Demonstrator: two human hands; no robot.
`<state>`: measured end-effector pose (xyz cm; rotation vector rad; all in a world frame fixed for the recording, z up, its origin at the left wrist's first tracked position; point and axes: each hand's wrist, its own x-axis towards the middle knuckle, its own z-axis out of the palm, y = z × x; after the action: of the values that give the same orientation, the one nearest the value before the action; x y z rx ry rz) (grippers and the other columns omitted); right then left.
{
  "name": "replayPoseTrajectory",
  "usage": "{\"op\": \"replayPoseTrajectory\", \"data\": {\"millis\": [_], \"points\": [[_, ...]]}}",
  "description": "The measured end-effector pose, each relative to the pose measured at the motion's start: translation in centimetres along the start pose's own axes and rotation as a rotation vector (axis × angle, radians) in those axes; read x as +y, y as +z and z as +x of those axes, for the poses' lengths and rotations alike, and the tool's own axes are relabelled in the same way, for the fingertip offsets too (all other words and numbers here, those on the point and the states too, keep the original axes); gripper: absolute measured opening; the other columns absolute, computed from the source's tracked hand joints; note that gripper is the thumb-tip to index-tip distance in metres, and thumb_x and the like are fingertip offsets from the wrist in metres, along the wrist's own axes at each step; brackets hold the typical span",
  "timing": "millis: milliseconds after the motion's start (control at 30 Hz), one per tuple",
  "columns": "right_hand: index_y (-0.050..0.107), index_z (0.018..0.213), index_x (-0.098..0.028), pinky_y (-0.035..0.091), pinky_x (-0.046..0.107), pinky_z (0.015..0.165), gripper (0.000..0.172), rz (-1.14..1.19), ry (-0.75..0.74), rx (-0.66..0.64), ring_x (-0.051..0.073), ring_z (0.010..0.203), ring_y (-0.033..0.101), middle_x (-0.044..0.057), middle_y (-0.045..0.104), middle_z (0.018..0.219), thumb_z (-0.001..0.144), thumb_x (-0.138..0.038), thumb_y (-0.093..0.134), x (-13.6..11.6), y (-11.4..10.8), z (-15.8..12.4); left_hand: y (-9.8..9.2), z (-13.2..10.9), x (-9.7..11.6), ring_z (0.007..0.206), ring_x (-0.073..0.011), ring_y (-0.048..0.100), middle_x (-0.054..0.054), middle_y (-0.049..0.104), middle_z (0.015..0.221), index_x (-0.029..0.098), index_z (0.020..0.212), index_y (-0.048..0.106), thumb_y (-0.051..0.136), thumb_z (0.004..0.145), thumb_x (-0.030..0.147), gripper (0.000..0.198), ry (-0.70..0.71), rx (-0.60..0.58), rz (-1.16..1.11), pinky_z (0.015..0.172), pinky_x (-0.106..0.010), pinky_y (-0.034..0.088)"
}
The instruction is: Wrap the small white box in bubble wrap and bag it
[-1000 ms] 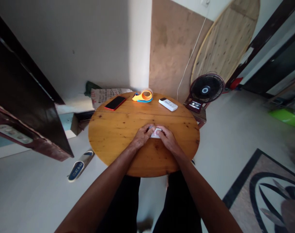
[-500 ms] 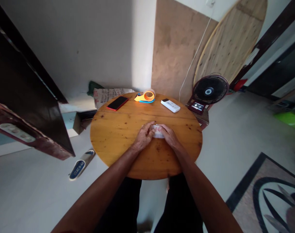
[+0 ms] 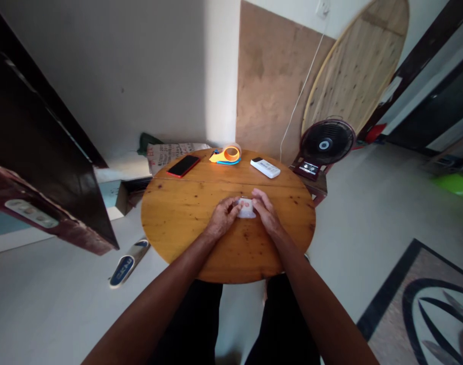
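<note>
A small white packet [image 3: 247, 207] with reddish print, its lower part looking like clear or whitish plastic, lies between my hands over the middle of the round table [image 3: 178, 218]. My left hand [image 3: 223, 217] is closed on the packet's left side, thumb on its face. My right hand [image 3: 266, 210] is at the packet's right edge with its fingers stretched out and apart; whether its thumb touches the packet is hard to tell.
Along the table's far side are a red-edged phone [image 3: 183, 166], an orange and blue tape dispenser [image 3: 226, 155] and a white device [image 3: 265, 167]. A dark fan [image 3: 324, 146] stands beyond the right edge. A slipper [image 3: 128, 263] lies on the floor at left.
My right hand's fingers have lifted and spread away from the packet, showing more of its face. My left hand keeps its hold. The view has shifted slightly.
</note>
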<state>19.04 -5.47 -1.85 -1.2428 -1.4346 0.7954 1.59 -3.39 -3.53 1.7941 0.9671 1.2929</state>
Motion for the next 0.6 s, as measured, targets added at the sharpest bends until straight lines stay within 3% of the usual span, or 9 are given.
{"op": "replayPoseTrajectory", "data": {"millis": [267, 400, 600], "points": [[0.053, 0.126, -0.020, 0.048, 0.039, 0.092, 0.057, -0.047, 0.017, -0.078, 0.024, 0.103, 0.062, 0.010, 0.065, 0.118, 0.077, -0.047, 0.063, -0.2, 0.3, -0.4, 0.0, 0.1, 0.0, 0.100, -0.0195, 0.063, -0.009, 0.068, 0.107, 0.017, 0.109, 0.065, 0.055, 0.087, 0.031, 0.028, 0.046, 0.004, 0.041, 0.092, -0.035, 0.051], [0.054, 0.126, -0.018, 0.049, 0.040, 0.091, 0.056, -0.061, 0.024, -0.091, 0.024, 0.102, 0.063, 0.011, 0.065, 0.117, 0.078, -0.046, 0.062, -0.2, 0.3, -0.3, -0.1, -0.1, 0.5, 0.111, -0.0200, 0.058, -0.010, 0.062, 0.116, 0.018, 0.113, 0.063, 0.057, 0.086, 0.031, 0.030, 0.132, 0.074, 0.131, 0.098, -0.035, 0.047], [0.053, 0.127, -0.024, 0.044, 0.039, 0.100, 0.054, 0.035, 0.014, -0.041, 0.024, 0.117, 0.056, 0.008, 0.058, 0.131, 0.079, -0.048, 0.062, -0.3, 0.2, -0.4, -0.1, -0.3, 0.9, 0.102, -0.0198, 0.059, -0.009, 0.063, 0.105, 0.019, 0.105, 0.067, 0.055, 0.087, 0.029, 0.024, 0.158, 0.036, 0.124, 0.094, -0.037, 0.049]]}}
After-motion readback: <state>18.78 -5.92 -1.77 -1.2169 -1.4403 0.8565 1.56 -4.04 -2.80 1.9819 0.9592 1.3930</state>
